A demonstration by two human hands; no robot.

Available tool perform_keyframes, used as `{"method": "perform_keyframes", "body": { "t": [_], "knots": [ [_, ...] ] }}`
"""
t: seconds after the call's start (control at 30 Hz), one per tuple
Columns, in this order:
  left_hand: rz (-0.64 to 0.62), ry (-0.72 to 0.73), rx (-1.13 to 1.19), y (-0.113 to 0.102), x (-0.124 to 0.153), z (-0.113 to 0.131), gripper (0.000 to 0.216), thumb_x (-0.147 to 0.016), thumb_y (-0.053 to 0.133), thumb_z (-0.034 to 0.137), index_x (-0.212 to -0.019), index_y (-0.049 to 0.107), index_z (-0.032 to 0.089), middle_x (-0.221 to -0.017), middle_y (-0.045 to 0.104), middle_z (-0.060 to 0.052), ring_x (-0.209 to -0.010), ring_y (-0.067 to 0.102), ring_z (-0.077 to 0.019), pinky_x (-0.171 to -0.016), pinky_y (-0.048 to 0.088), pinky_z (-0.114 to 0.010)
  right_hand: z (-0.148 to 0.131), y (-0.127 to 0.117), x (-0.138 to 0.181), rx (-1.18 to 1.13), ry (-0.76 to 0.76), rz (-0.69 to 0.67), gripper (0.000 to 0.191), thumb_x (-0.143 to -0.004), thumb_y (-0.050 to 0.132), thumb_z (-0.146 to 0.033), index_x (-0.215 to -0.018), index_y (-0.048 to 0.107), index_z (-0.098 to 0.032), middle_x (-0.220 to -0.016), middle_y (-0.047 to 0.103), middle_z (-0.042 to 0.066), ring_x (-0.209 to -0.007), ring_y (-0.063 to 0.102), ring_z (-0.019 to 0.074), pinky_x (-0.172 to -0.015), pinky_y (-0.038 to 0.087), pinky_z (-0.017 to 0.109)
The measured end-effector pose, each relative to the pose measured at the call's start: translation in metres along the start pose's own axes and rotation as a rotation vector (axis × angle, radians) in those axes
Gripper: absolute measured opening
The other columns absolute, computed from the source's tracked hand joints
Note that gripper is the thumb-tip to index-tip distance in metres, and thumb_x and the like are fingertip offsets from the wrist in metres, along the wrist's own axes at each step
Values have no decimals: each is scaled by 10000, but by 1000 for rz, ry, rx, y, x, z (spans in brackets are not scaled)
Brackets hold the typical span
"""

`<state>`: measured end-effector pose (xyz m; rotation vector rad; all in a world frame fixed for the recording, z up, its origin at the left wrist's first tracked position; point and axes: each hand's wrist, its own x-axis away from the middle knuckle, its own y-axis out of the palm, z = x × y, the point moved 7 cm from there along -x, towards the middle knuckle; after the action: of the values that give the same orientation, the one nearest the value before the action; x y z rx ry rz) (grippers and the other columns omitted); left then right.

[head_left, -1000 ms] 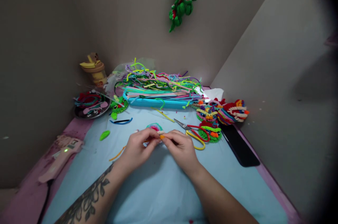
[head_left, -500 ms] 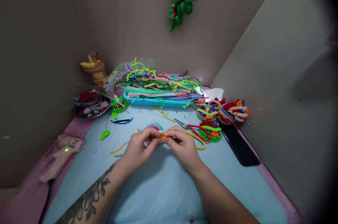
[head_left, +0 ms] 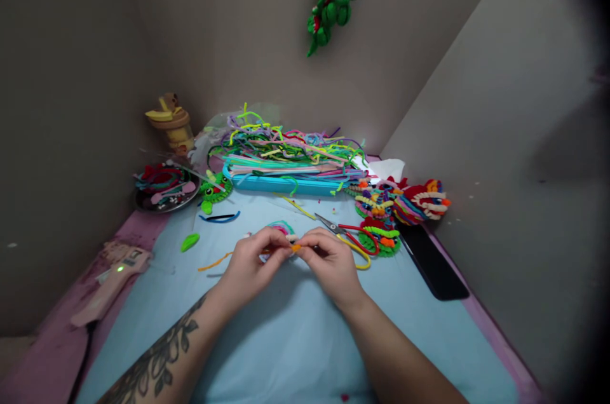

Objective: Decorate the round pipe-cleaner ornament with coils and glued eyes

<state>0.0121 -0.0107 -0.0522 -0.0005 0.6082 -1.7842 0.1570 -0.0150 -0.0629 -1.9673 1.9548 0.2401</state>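
Observation:
Both my hands meet near the middle of the table, pinching a small bent part of an orange pipe cleaner [head_left: 296,248]. My left hand [head_left: 256,259] is closed on it, and a loose orange length trails out to the left. My right hand [head_left: 328,264] grips the same orange bit from the other side with thumb and forefinger. Just behind the fingers lies a multicoloured pipe-cleaner piece [head_left: 282,227], partly hidden by my hands. Close to my right hand rest the scissors [head_left: 350,235] with red and yellow handles, blades pointing away to the left.
A blue tray [head_left: 286,185] heaped with pipe cleaners [head_left: 290,147] stands at the back. Finished colourful pieces [head_left: 419,202] and a phone [head_left: 436,264] lie right. Left are a glue gun [head_left: 114,280], a metal bowl [head_left: 166,204], a green frog-like figure [head_left: 215,191] and a green leaf shape [head_left: 190,241].
Almost nothing differs. My fingers shift slightly on the orange pipe cleaner, and its loose end on the left has risen a little.

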Motion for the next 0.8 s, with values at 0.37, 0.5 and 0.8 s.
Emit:
{"method": "perform_keyframes", "body": {
  "t": [0.37, 0.5, 0.8],
  "knots": [
    [44, 43, -23, -1, -1, 0, 33, -844, 589, 185, -867, 610, 172, -802, 679, -12, -713, 661, -120, -662, 520, -207, -1, 0, 1, 87, -9, 36, 63, -790, 664, -202, -828, 713, -198, -799, 635, 34, -688, 598, 136, -544, 457, 228],
    [34, 104, -71, -1, 1, 5, 66, -852, 587, 166, -909, 618, 179, -826, 693, -11, -735, 662, -115, -676, 515, -199, -5, 1, 2, 106, -47, 39, 103, -814, 636, -179, -849, 731, -199, -803, 661, 48, -729, 631, 154, -598, 492, 250],
    [24, 165, -117, 0, 3, 6, 70, -855, 576, 130, -890, 608, 181, -806, 679, -1, -724, 639, -101, -673, 502, -184, -7, 3, 2, 98, -78, 41, 159, -834, 591, -124, -816, 722, -213, -774, 662, 31, -717, 618, 147, -641, 503, 255]
  ]
}}
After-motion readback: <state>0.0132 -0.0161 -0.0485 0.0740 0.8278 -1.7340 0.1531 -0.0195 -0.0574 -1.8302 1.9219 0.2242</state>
